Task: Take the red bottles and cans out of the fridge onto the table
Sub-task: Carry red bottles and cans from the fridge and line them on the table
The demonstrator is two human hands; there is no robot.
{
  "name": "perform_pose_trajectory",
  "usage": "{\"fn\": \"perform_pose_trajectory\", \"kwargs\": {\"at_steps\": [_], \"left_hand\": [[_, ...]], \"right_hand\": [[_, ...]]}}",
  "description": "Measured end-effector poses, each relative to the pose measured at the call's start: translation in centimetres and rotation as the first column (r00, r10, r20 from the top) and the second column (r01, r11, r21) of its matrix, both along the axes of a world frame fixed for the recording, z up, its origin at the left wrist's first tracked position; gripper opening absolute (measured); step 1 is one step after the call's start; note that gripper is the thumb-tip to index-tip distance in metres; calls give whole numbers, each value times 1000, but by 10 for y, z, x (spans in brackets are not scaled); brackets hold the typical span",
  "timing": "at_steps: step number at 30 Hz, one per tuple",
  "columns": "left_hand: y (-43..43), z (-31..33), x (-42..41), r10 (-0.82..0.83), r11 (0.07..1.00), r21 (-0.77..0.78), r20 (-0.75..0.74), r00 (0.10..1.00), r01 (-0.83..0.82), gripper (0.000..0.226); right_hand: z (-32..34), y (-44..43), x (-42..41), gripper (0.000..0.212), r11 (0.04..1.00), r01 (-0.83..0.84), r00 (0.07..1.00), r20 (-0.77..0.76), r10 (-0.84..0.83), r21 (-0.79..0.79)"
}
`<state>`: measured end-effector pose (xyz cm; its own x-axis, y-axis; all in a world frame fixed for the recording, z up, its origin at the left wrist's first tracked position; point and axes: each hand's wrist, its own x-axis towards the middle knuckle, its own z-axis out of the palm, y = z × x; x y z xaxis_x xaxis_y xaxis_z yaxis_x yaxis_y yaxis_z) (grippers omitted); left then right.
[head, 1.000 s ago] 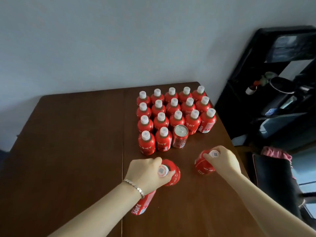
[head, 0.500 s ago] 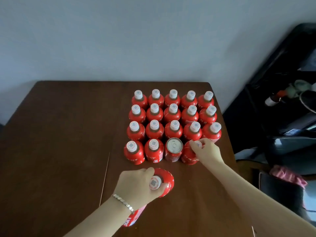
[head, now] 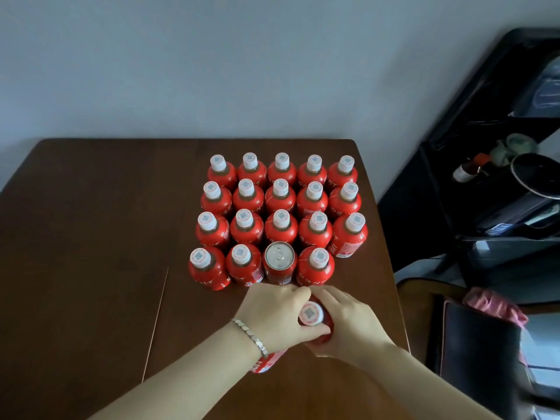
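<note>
Several red bottles with white caps stand in tight rows on the dark wooden table [head: 91, 237], with one red can [head: 279, 256] in the front row. A bottle [head: 316, 265] stands right of the can. Just in front of that row, both hands close round one red bottle [head: 310, 313] held above the table. My left hand [head: 272, 313] grips it from the left and my right hand [head: 348, 325] curls round it from the right. A second red bottle [head: 266, 363] shows below my left wrist, mostly hidden; what holds it is not visible.
The table's right edge runs close beside the bottle rows. Beyond it stand a black shelf unit [head: 485, 207] with clutter and a black chair [head: 485, 344] with a pink cloth [head: 494, 304] on it. A grey wall lies behind the table.
My right hand set its bottle down beside the can, let go, and came back onto the bottle in my left hand. The view shifted a little.
</note>
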<state>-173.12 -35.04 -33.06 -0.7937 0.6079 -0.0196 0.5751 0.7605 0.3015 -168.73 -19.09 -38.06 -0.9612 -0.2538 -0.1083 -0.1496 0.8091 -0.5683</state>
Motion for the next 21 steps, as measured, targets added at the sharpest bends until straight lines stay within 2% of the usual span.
{"fn": "perform_pose_trajectory", "kwargs": {"at_steps": [3,6,9,11,14,16,17,19,21], "left_hand": [[-2,-3,-2,35,998,-52,80,996,-31,45],[-11,-5,0,65,998,-31,99,993,-63,38],[-21,-11,4,107,994,17,130,986,-110,35],[-28,-18,5,128,992,-5,101,987,-128,42],[-37,-18,4,142,987,-95,106,984,-132,59],[-43,-22,4,151,983,-116,95,984,-140,63],[-45,-21,4,152,982,-127,110,982,-138,65],[-48,-22,4,174,979,-128,114,978,-160,64],[-52,-25,6,218,973,-106,120,969,-206,57]], "right_hand": [[-13,17,3,73,942,329,942,96,-322,-71],[-27,37,-4,74,791,607,794,116,-597,-79],[-33,43,-22,78,629,760,649,155,-745,-163],[-33,39,-33,72,583,783,618,162,-769,-217],[-30,30,-40,54,586,762,638,172,-750,-275],[-33,24,-39,59,605,760,648,199,-735,-238],[-35,22,-39,64,579,782,623,257,-739,-231],[-36,15,-39,75,415,869,494,512,-702,-269],[-35,8,-40,78,223,918,396,710,-582,-329]]}}
